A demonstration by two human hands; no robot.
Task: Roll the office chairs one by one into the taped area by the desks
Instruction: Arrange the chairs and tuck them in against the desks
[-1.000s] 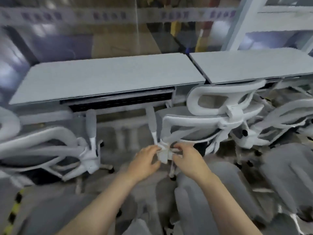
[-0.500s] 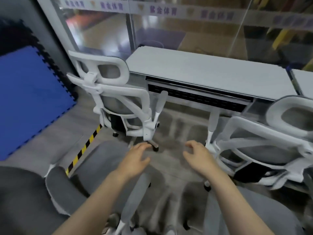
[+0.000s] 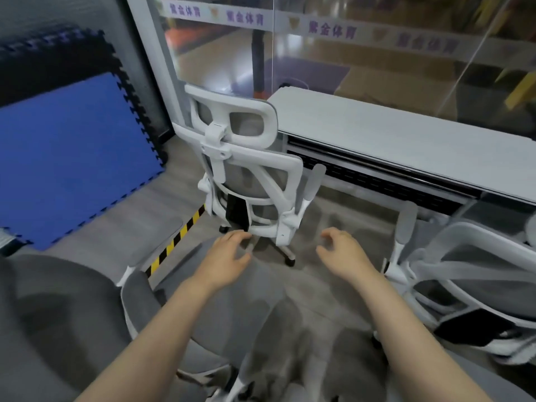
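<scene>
We hold our left hand [image 3: 229, 256] and right hand [image 3: 343, 253] out in front of us, fingers loosely curled and gripping nothing, both apart from any chair. A white office chair [image 3: 249, 181] stands just beyond them, its back toward us, at the left end of the desk [image 3: 406, 140] and just right of the yellow-and-black floor tape [image 3: 177, 242]. Another chair [image 3: 464, 285] sits at the near right by the desk, and a blue mat [image 3: 66, 158] lies far left.

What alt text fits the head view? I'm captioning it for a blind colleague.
Two bare hands, the left hand and right hand, hover empty with loosely curled fingers behind a white office chair parked at a grey desk. Yellow-black floor tape runs to its left; another chair stands right.
</scene>
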